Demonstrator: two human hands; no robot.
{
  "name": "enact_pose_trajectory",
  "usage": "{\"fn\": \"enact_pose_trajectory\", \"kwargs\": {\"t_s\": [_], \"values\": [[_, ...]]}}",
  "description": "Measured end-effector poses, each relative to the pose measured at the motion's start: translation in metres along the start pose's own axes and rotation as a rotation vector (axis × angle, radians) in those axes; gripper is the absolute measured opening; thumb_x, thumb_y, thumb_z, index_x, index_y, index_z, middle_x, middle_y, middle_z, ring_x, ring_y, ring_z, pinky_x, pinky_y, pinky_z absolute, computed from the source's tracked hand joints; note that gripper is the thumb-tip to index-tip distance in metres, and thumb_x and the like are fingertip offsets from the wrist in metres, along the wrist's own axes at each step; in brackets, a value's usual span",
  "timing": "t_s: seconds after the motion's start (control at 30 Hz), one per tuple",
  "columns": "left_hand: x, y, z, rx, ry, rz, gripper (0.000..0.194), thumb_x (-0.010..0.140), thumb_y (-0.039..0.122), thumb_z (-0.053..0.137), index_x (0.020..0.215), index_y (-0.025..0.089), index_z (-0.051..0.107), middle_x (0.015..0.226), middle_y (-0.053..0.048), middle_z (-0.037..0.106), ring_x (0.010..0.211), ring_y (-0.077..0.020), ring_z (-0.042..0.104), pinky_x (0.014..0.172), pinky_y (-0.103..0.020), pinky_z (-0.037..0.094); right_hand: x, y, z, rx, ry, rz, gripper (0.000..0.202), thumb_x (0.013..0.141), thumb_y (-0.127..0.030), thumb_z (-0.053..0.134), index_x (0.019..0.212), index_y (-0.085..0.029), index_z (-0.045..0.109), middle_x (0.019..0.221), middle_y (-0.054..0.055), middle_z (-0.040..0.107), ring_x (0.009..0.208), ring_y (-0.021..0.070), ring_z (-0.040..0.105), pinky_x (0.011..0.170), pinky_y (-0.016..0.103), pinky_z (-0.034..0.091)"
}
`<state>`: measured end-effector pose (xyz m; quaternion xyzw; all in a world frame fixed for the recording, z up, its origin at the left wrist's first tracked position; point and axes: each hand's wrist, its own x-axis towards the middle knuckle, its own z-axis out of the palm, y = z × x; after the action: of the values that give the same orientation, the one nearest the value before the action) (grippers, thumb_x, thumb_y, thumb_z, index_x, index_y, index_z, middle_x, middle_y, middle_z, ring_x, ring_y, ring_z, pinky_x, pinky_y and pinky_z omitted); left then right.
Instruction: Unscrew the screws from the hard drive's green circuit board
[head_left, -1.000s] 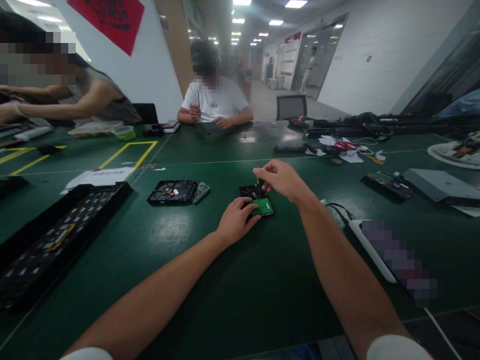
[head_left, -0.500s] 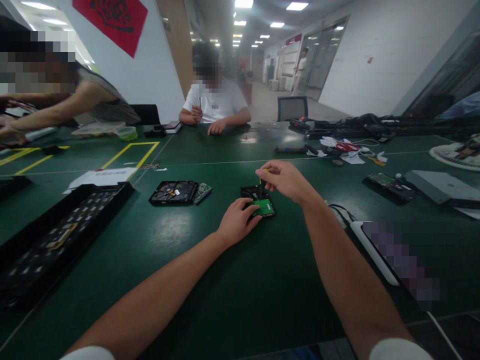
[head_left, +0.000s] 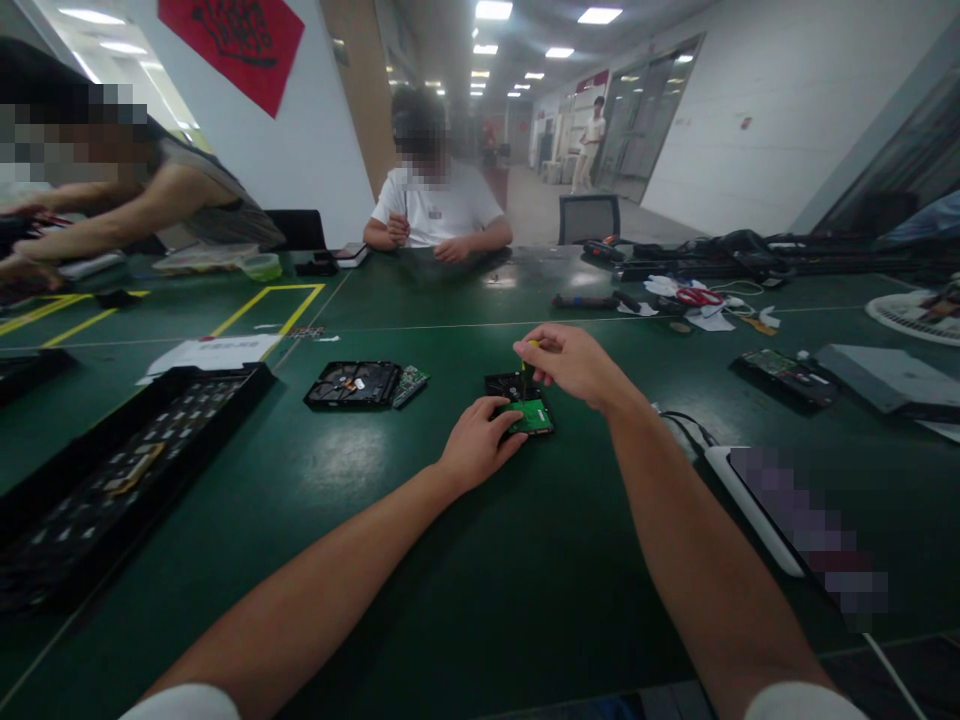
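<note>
A hard drive (head_left: 501, 384) lies on the green table with its green circuit board (head_left: 535, 416) facing up. My left hand (head_left: 480, 440) is closed around the drive's left side, fingertips on the board and at the near edge. Above it, my right hand (head_left: 574, 365) pinches the yellow handle of a screwdriver (head_left: 526, 382), held upright with its shaft pointing down at the board. Whether the tip sits in a screw is too small to tell. To the left rest another black hard drive (head_left: 351, 385) and a loose circuit board (head_left: 410, 384).
A long black tray (head_left: 127, 475) stands at the left. At the right are a white-edged device (head_left: 750, 510) with a cable, another drive (head_left: 784, 378) and a grey metal box (head_left: 885, 380). Across the table sits a person in a white shirt (head_left: 442, 205); another person leans in at the left.
The view has shifted slightly. My hands keep the same grip on the drive and screwdriver. The person across the table has moved a hand a little to the right.
</note>
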<state>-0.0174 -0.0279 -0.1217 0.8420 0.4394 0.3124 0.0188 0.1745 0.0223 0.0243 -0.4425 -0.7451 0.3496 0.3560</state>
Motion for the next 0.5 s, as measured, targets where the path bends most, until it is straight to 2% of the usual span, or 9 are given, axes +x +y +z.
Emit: {"fn": "enact_pose_trajectory", "kwargs": {"t_s": [0.17, 0.27, 0.37, 0.5], "values": [[-0.0007, -0.001, 0.0016, 0.013, 0.004, 0.005, 0.036, 0.101, 0.044, 0.065, 0.128, 0.022, 0.071, 0.135, -0.015, 0.062, 0.128, -0.0324, 0.06, 0.107, -0.053, 0.055, 0.0027, 0.0015, 0.0017, 0.073, 0.002, 0.026, 0.017, 0.097, -0.036, 0.066, 0.099, -0.02, 0.071, 0.072, 0.0, 0.066, 0.056, 0.0121, 0.062, 0.053, 0.024, 0.051], [-0.0002, 0.0, 0.0004, 0.028, 0.005, 0.009, 0.036, 0.102, 0.044, 0.064, 0.128, 0.021, 0.071, 0.135, -0.016, 0.062, 0.128, -0.0325, 0.06, 0.107, -0.053, 0.055, 0.004, 0.0015, 0.0014, 0.148, 0.001, 0.083, 0.013, 0.098, -0.031, 0.064, 0.099, -0.019, 0.068, 0.082, 0.003, 0.07, 0.059, 0.0121, 0.063, 0.054, 0.025, 0.051], [0.0004, 0.001, -0.001, 0.036, -0.005, 0.008, 0.036, 0.102, 0.044, 0.063, 0.128, 0.021, 0.071, 0.135, -0.015, 0.063, 0.128, -0.0324, 0.06, 0.107, -0.053, 0.055, 0.0034, 0.0016, -0.0011, 0.125, -0.006, 0.088, 0.021, 0.097, -0.04, 0.065, 0.092, -0.019, 0.067, 0.091, 0.005, 0.072, 0.062, 0.0111, 0.058, 0.054, 0.024, 0.045], [0.0003, 0.001, -0.0015, 0.03, -0.005, 0.006, 0.036, 0.102, 0.045, 0.064, 0.127, 0.02, 0.072, 0.136, -0.015, 0.063, 0.128, -0.0328, 0.059, 0.108, -0.053, 0.055, 0.0008, 0.0015, -0.0038, 0.028, -0.047, 0.008, 0.03, 0.099, -0.047, 0.062, 0.099, -0.02, 0.074, 0.083, 0.002, 0.068, 0.06, 0.0105, 0.052, 0.054, 0.024, 0.041]]}}
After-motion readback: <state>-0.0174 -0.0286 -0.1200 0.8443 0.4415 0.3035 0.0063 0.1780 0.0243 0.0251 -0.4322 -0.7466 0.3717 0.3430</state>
